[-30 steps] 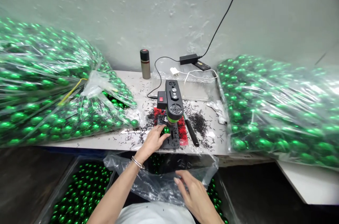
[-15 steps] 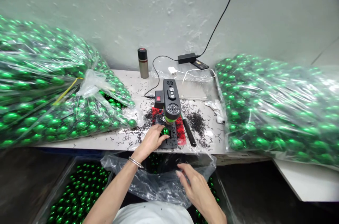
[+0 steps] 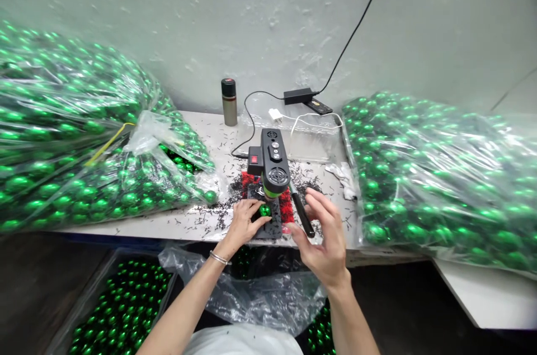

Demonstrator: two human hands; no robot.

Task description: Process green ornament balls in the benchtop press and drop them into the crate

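My left hand (image 3: pixel 243 226) has its thumb and fingers around a shiny green ball (image 3: pixel 264 209), just below the head of a small black bench machine (image 3: pixel 275 159). The ball is over the machine's dark base plate (image 3: pixel 268 230). My right hand (image 3: pixel 325 232) is raised in front of the black grip of the lever (image 3: pixel 302 215), its thumb and fingers apart and curved around nothing; I cannot tell whether it touches the grip. Small black clips or pins (image 3: pixel 220 215) are strewn over the table around the machine.
Large clear bags of green balls lie at the left (image 3: pixel 75 137) and right (image 3: pixel 436 176). Behind the machine are a bottle (image 3: pixel 229 102), a power adapter (image 3: pixel 298 96) and a clear tray (image 3: pixel 310 148). Below the table edge sits a bin of green balls (image 3: pixel 121 304) and crumpled clear plastic (image 3: pixel 251 299).
My right hand has risen from above the plastic below the table edge to beside the lever grip. My left hand still holds the green ball at the machine.
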